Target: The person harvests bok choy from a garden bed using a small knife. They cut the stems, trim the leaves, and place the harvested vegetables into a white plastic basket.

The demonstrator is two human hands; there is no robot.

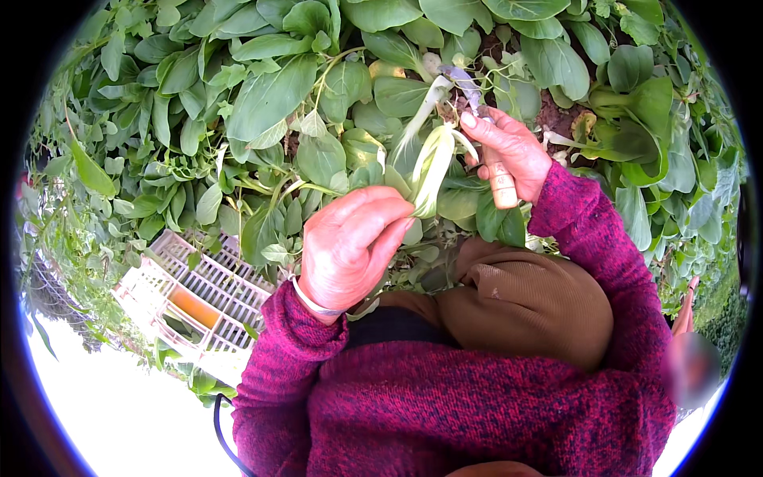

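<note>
My left hand (357, 241), with a pale bracelet at the wrist, pinches the leafy end of a leafy green plant with pale stalks (434, 164). The plant's root end points up towards my right hand (509, 149). That hand is closed around the wooden handle of a small tool (502, 182), which bears writing. A bluish metal blade (464, 83) extends beyond the fingers, beside the root end. My right thumb lies close to the plant's base; whether it touches is unclear. A detached pale stalk with a leaf (424, 110) lies just left of the blade.
Dense broad-leaved green plants (268, 95) surround my hands, with brown soil (557, 119) showing at the right. A pale slatted plastic crate (173, 286) with an orange patch stands at the lower left. My brown-clad knee (536, 304) is below my right hand.
</note>
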